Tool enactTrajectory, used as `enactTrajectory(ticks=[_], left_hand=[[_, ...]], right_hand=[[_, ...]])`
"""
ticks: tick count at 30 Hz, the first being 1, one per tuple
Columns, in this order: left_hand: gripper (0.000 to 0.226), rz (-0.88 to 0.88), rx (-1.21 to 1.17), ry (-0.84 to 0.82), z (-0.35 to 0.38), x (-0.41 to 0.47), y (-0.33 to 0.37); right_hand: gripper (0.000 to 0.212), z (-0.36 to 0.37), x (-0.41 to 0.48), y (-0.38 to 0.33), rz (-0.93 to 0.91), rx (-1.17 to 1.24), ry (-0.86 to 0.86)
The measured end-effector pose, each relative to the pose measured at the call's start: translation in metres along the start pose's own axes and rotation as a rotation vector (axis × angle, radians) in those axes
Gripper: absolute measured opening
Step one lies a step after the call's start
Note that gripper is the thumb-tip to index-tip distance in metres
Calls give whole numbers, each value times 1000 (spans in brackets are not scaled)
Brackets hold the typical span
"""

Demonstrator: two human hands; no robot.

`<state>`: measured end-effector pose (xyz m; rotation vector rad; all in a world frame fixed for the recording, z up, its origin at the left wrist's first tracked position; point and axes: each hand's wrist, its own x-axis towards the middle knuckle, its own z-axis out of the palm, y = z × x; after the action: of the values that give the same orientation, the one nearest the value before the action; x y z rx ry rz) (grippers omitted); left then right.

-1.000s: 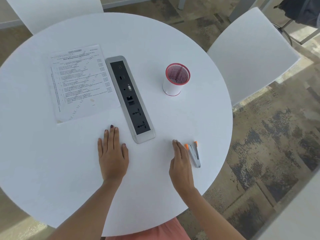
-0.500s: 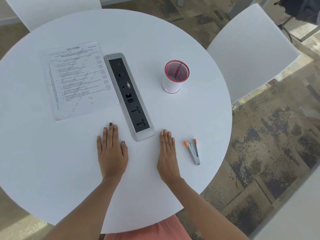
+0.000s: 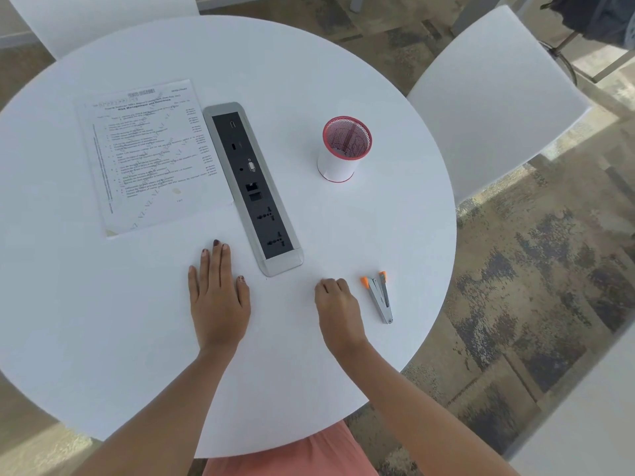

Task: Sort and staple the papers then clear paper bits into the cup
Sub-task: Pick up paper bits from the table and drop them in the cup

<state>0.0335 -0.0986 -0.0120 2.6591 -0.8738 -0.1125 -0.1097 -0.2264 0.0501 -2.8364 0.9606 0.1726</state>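
Printed papers point(image 3: 147, 156) lie in a stack at the left of the round white table point(image 3: 395, 218). A white cup with a red mesh inside point(image 3: 343, 149) stands upright right of centre. A small metal stapler with orange tips point(image 3: 379, 297) lies near the table's right front edge. My left hand point(image 3: 218, 297) rests flat on the table, fingers together, holding nothing. My right hand point(image 3: 338, 310) is just left of the stapler with its fingers curled under against the table; whether they pinch anything is hidden.
A grey power and socket strip point(image 3: 252, 187) is set into the table between the papers and the cup. White chairs stand at the right point(image 3: 491, 97) and back left point(image 3: 86, 18). Patterned carpet shows beyond the table's edge.
My right hand moved left away from the stapler and lay flat, then curled its fingers under. The left hand has stayed flat in place.
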Motion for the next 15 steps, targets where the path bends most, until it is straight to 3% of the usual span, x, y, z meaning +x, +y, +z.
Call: enactTrajectory(ticks=[4,9,15], left_hand=[[58,2,-4,1,0,0,0],[59,1,-2,3,-1,0,0],[59,3,1,3,0,0,0]], right_hand=[[51,-17,12,-6,69,20,10],[44,-27,19,-1,118,48,-255],[21,-19,26,5,194,146,-167]])
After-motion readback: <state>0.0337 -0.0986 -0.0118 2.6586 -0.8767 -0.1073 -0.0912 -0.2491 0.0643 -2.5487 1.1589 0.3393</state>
